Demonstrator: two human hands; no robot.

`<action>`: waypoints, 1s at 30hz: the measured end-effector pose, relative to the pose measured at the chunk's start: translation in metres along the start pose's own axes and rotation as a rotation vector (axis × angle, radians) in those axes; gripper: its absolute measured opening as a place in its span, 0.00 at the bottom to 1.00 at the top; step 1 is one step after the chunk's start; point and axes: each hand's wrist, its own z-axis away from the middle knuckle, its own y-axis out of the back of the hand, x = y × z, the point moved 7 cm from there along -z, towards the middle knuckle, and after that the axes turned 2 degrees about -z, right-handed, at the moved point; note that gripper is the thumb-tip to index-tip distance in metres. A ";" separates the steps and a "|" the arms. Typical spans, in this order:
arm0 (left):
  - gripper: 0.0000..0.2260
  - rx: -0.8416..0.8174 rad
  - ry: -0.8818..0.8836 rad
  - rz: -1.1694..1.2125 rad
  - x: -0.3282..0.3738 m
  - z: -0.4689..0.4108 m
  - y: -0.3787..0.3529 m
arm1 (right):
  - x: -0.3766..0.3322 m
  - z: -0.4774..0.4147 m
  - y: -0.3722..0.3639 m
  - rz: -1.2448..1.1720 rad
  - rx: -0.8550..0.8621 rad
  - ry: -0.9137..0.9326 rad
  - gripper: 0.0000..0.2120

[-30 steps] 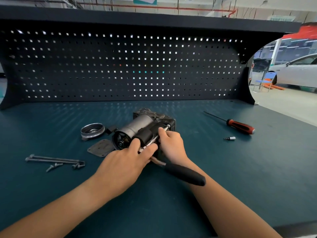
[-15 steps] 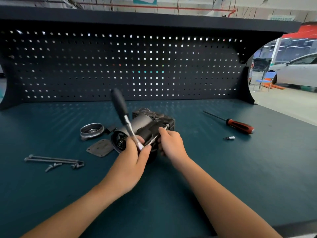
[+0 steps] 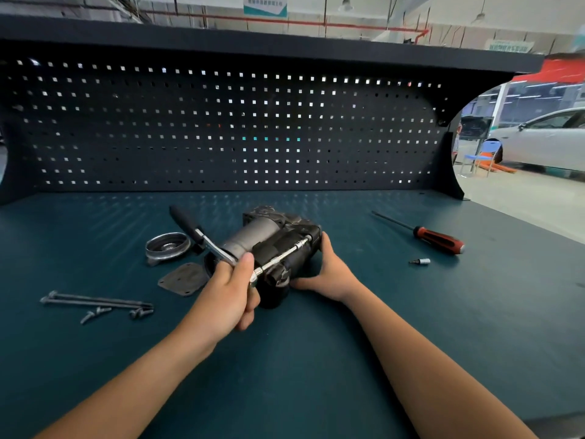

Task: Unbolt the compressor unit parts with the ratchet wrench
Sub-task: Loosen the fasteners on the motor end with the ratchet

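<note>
Left hand (image 3: 228,293) grips ratchet wrench (image 3: 202,237); right hand (image 3: 332,274) clasps compressor (image 3: 253,239), fingertips hidden behind

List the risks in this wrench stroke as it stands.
1. The left hand grips the black-handled chrome ratchet wrench at its head, not its handle: little leverage, so it may slip.
2. The long chrome extension bar could tilt and slip off; the right hand, holding the dark grey metal compressor unit beside its tip, might get pinched.

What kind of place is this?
Probably a car repair workshop: a dark perforated metal pegboard backs the teal workbench, a white car is parked beyond, and a red-handled screwdriver lies on the bench.
</note>
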 end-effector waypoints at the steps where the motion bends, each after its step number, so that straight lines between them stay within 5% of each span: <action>1: 0.14 -0.015 0.019 0.037 -0.002 0.000 -0.001 | -0.001 -0.002 0.000 0.000 0.007 0.004 0.50; 9: 0.13 0.042 -0.067 -0.057 0.004 0.001 0.007 | -0.004 -0.011 0.011 -0.022 0.182 0.066 0.33; 13: 0.10 0.172 -0.539 -0.936 0.035 0.019 0.003 | -0.007 -0.010 0.016 -0.031 0.219 0.103 0.29; 15: 0.13 0.168 -0.738 -1.123 0.041 0.031 -0.011 | -0.009 -0.009 0.017 -0.058 0.184 0.108 0.25; 18: 0.11 0.146 -0.545 -1.039 0.031 0.024 -0.006 | -0.010 -0.008 0.017 -0.221 0.097 0.100 0.14; 24: 0.12 0.106 -0.102 0.031 0.001 -0.005 0.016 | -0.012 0.000 0.021 -0.379 0.061 0.088 0.09; 30: 0.09 0.126 -0.366 -0.562 0.015 0.012 0.016 | -0.010 -0.003 0.020 -0.338 0.031 0.086 0.11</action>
